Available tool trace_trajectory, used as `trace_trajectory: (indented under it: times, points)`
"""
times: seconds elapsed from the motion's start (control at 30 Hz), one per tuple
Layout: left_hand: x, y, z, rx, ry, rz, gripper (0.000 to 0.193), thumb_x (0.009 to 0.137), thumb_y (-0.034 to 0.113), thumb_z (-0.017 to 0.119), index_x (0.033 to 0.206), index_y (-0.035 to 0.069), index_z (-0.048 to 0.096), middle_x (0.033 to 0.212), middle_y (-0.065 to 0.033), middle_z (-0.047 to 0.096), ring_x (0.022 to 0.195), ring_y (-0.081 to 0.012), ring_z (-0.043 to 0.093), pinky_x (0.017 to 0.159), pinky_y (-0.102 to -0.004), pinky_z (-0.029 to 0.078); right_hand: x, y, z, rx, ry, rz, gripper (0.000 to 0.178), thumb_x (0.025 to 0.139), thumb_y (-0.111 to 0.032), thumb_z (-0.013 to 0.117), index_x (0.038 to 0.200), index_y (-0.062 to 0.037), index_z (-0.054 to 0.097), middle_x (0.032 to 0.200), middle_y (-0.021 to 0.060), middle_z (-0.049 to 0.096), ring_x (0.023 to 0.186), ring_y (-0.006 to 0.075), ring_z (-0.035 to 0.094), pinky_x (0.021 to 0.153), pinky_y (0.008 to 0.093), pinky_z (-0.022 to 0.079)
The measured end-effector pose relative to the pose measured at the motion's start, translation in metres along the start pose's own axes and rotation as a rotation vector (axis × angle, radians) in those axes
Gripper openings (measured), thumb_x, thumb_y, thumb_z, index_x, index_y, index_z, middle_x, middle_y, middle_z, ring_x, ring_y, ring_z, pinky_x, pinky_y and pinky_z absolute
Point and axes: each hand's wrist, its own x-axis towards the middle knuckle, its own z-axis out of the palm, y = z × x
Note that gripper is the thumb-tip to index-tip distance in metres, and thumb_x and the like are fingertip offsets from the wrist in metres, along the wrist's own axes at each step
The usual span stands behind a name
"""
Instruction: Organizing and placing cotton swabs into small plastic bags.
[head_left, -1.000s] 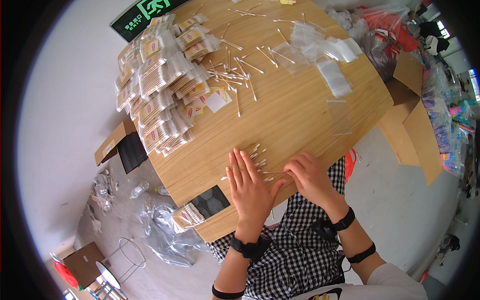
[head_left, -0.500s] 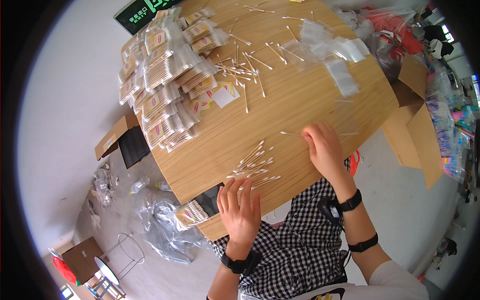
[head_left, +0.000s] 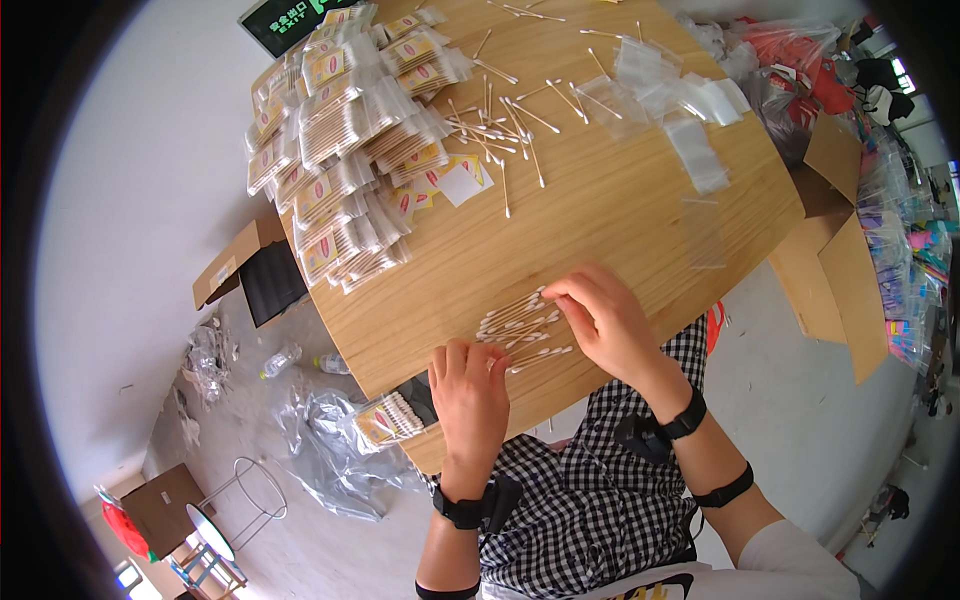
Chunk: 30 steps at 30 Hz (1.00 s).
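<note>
At the near worktop (head_left: 620, 215) edge, both hands corral a loose bunch of cotton swabs (head_left: 520, 328): left hand (head_left: 470, 395) flat, fingers spread, right hand (head_left: 600, 315) pinching swab tips, squaring them. Packed swab bags (head_left: 340, 150) piled far-left.

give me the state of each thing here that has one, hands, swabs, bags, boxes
left hand: open, flat on the table edge, fingertips at the swab pile
right hand: fingers curled, touching the swab pile
swab pile: loose, unbagged, roughly side by side
scattered swabs: loose, lying at all angles
filled packets: stuffed with swabs, heaped
clear bags: empty, flat
cardboard box: open, flaps out
</note>
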Motion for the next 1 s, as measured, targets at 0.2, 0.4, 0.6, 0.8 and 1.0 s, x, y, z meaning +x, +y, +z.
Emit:
trace_trajectory:
  times: [0.2, 0.4, 0.6, 0.8, 1.0]
  points:
    - [-0.001, 0.009, -0.006, -0.028, 0.051, 0.024, 0.012, 0.083, 0.006, 0.069, 0.090, 0.006, 0.060, 0.094, -0.0090, 0.055, 0.092, -0.0306, 0.052, 0.082, -0.0415, 0.042, -0.036, -0.023, 0.007, 0.515, 0.010, 0.371, 0.016, 0.093, -0.001, 0.063, 0.109, -0.0011, 0.063, 0.098, 0.0080, 0.068, 0.085, 0.0150, 0.067, 0.070, 0.0260, 0.053]
    - [-0.015, 0.032, -0.020, -0.518, -0.071, -0.192, 0.009, 0.088, 0.000, 0.065, 0.091, 0.000, 0.057, 0.087, -0.0117, 0.057, 0.081, -0.0282, 0.055, 0.073, -0.0363, 0.045, -0.043, -0.043, 0.000, 1.113, -0.005, 0.621, 0.019, 0.096, -0.004, 0.062, 0.114, 0.0011, 0.063, 0.107, 0.0090, 0.069, 0.090, 0.0117, 0.067, 0.070, 0.0231, 0.053]
    - [-0.029, 0.049, -0.031, -0.843, -0.208, -0.391, 0.011, 0.094, 0.004, 0.063, 0.103, -0.002, 0.061, 0.087, -0.0064, 0.067, 0.079, -0.0128, 0.061, 0.072, -0.0260, 0.047, -0.046, -0.056, -0.006, 1.117, 0.083, 0.597, 0.022, 0.094, -0.001, 0.063, 0.116, 0.0034, 0.061, 0.106, 0.0110, 0.067, 0.094, 0.0153, 0.068, 0.077, 0.0252, 0.056]
    - [-0.035, 0.052, -0.032, -1.020, -0.218, -0.449, 0.013, 0.096, 0.005, 0.061, 0.107, -0.001, 0.062, 0.085, -0.0043, 0.069, 0.079, -0.0082, 0.061, 0.072, -0.0222, 0.048, -0.046, -0.059, -0.009, 1.162, 0.104, 0.613, 0.026, 0.093, 0.001, 0.063, 0.118, 0.0034, 0.057, 0.105, 0.0113, 0.066, 0.095, 0.0167, 0.068, 0.081, 0.0256, 0.057]
    - [-0.031, 0.048, -0.032, -0.784, -0.184, -0.342, 0.009, 0.092, 0.003, 0.065, 0.100, 0.000, 0.065, 0.081, -0.0050, 0.067, 0.077, -0.0145, 0.061, 0.070, -0.0280, 0.048, -0.052, -0.050, -0.005, 1.077, 0.075, 0.662, 0.013, 0.094, -0.002, 0.065, 0.106, 0.0010, 0.060, 0.093, 0.0063, 0.068, 0.090, 0.0118, 0.068, 0.067, 0.0248, 0.054]
